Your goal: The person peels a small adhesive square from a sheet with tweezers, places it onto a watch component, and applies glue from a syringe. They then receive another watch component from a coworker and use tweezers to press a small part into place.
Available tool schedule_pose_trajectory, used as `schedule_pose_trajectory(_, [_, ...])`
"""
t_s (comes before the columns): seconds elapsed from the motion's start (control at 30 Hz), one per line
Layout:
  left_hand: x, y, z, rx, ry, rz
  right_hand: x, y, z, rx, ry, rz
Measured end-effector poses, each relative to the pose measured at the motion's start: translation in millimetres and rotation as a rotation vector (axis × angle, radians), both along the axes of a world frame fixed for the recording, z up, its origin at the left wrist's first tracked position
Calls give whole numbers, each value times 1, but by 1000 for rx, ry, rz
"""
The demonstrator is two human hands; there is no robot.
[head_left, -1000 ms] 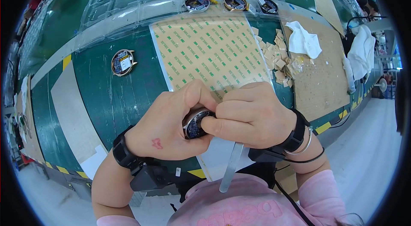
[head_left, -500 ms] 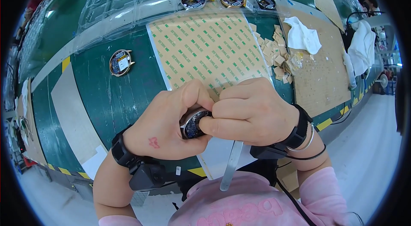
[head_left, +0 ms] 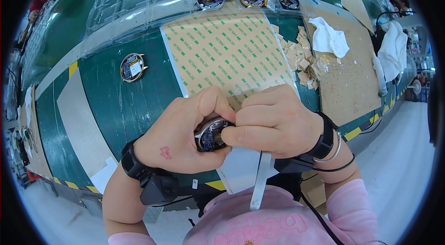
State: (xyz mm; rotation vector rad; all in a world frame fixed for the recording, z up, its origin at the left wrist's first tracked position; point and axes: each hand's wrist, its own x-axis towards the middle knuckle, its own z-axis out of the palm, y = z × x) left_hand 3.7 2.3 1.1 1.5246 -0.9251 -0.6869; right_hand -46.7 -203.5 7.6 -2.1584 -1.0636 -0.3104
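Observation:
In front of my chest, my left hand (head_left: 183, 129) is closed around an open round watch case (head_left: 208, 137), whose dark circuit board and metal rim show between the thumb and fingers. Against it on the right is my right hand (head_left: 273, 127), fingers curled, with the thumb and fingertips over the exposed board. From beneath that hand a flat metal tool (head_left: 260, 184) sticks out toward my shirt. Its working end is hidden by my fingers, so its exact kind does not show. A second open watch case (head_left: 133, 67) with a white label lies on the green mat to the left.
A clear plastic tray (head_left: 139, 13) at the back holds several watch cases. Before it lies a tan adhesive sheet (head_left: 227, 50) with green print. Small tan squares (head_left: 296, 52), a brown board (head_left: 352, 82) and white cloths (head_left: 328, 38) are on the right.
My right thumb and fingertips have shifted slightly right, baring more of the board. The lower end of the flat metal tool has swung right. My left hand keeps its hold on the watch case.

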Motion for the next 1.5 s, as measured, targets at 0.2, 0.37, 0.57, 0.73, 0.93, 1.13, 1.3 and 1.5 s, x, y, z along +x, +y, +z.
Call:
schedule_pose_trajectory(0.2, [2,1,-1,-17,-3,-36,3,-1,-3,86,33,56])
schedule_pose_trajectory(0.37, [3,3,-1,-31,0,-45,4,-1,-4,84,40,82])
schedule_pose_trajectory(0.57, [3,6,1,15,76,-50,3,0,-7,133,45,58])
schedule_pose_trajectory(0.73, [5,6,-5,-62,73,-82,1,4,-9,165,48,51])
schedule_pose_trajectory(0.93, [3,8,0,-24,130,-78,0,6,-11,237,78,53])
schedule_pose_trajectory(1.13, [3,9,-1,-49,178,-96,-2,4,-4,217,135,53])
schedule_pose_trajectory(1.3, [3,8,-3,-99,203,-62,-3,3,-2,193,124,50])
schedule_pose_trajectory(1.5, [5,16,-5,-131,288,37,-2,2,2,295,148,52])
